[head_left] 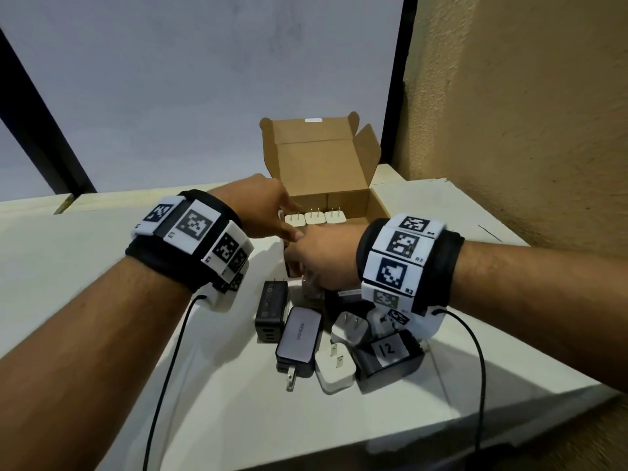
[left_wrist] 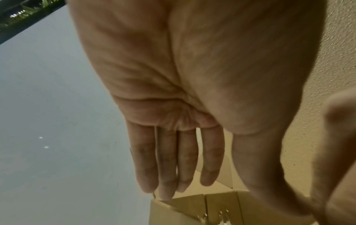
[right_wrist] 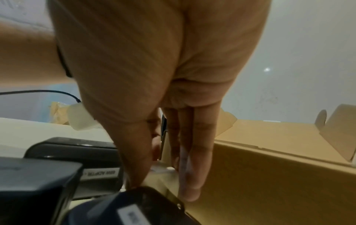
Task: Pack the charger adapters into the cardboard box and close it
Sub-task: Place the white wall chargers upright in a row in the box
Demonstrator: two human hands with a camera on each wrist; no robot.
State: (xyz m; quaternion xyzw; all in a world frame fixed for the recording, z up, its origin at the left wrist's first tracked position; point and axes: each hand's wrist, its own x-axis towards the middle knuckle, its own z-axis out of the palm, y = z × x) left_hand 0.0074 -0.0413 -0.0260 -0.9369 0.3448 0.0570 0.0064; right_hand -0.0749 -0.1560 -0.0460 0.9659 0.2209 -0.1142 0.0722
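Note:
The open cardboard box (head_left: 323, 164) stands mid-table with its lid flap up. Three white adapters (head_left: 315, 217) stand in a row inside, prongs up. My left hand (head_left: 285, 222) reaches over the box's front left corner, its straight fingers (left_wrist: 167, 175) pointing down at the rim (left_wrist: 192, 204) and holding nothing. My right hand (head_left: 299, 266) is down in front of the box wall (right_wrist: 269, 182). Its thumb (right_wrist: 138, 159) and fingers pinch a small white adapter (head_left: 311, 287) from either side. The hand hides most of that adapter.
Loose adapters are piled near my right wrist: a black one (head_left: 272, 307), a grey UGREEN one (head_left: 299, 338), two white ones (head_left: 350, 328), and a black one labelled 12 (head_left: 387, 355). A textured wall (head_left: 526, 130) rises on the right. The table edge (head_left: 441, 423) runs close in front.

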